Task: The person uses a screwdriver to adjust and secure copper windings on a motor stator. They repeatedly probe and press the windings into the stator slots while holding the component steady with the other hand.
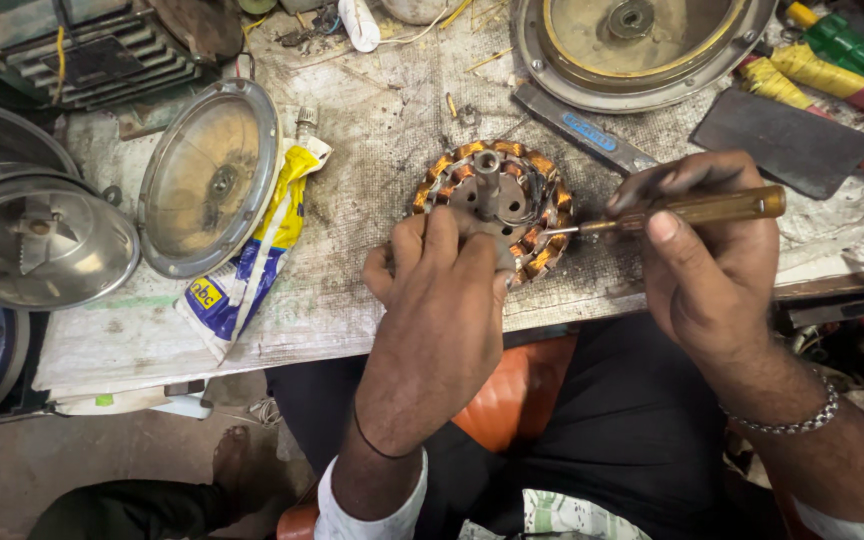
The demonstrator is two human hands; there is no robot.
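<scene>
A round motor stator (497,190) with copper-coloured windings and a short centre shaft lies on the worn bench top (372,150). My left hand (442,275) rests on its near edge and holds it down with the fingers. My right hand (707,250) grips a screwdriver (697,208) with an amber handle. Its metal tip touches the windings on the stator's right side.
A round metal cover (210,175) leans at the left beside a yellow and blue packet (252,260). A steel bowl-shaped housing (37,240) sits far left. Another round housing (637,45) lies at the back, with a flat file (582,128), a dark slab (782,140) and coloured tool handles (842,60) nearby.
</scene>
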